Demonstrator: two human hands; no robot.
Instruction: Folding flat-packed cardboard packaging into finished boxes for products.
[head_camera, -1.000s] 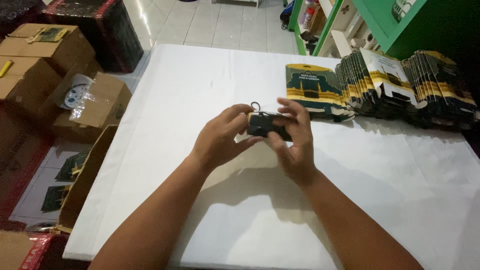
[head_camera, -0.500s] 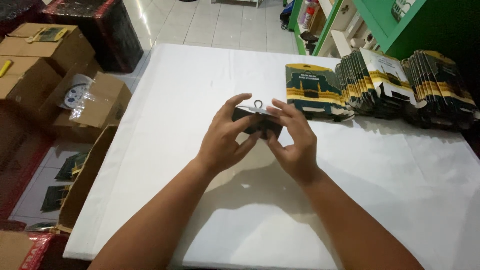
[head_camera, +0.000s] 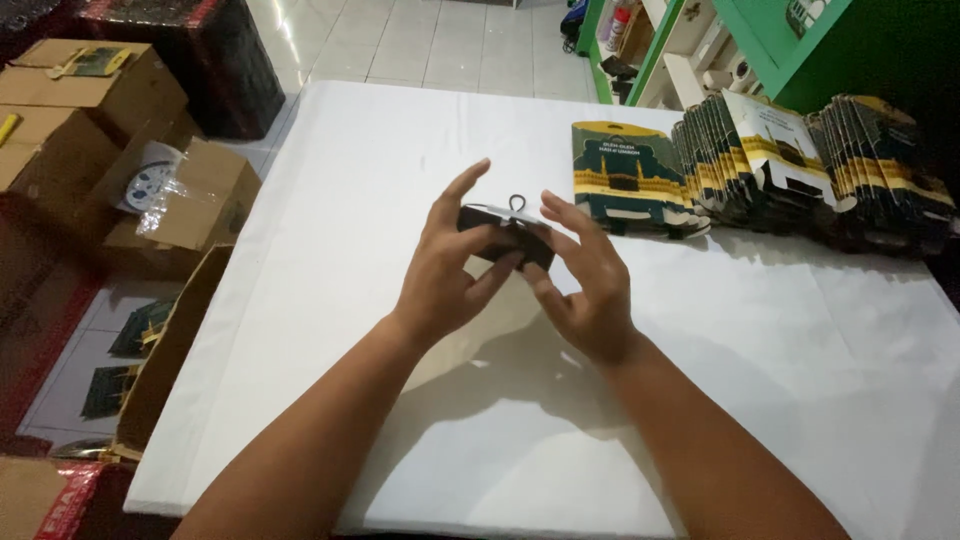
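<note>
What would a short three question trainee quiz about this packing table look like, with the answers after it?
1. True or false: both hands hold the small dark box above the white table.
2. Where do the stacked flat cartons lie? A: far right of the table. B: on the floor. C: under the person's arms.
3. What stands on the floor left of the table?

Key
1. True: the left hand and right hand grip it from either side.
2. A, next to a single flat carton.
3. Cardboard boxes.
</note>
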